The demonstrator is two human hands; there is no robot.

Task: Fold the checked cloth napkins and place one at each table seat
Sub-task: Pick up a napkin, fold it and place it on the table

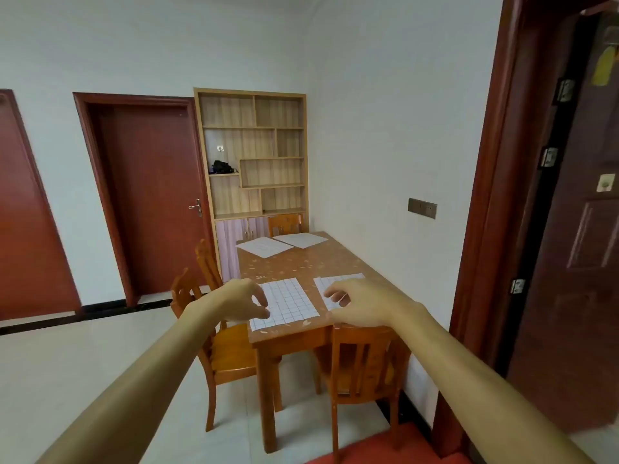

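Checked napkins (288, 301) on patterned table (301, 261)

A thin grey check on white is borne by the nearest napkin (288, 304), the surface (301, 262) is flecked with pale marks on reddish brown, and the near chair (365, 363) is finished in orange wood.
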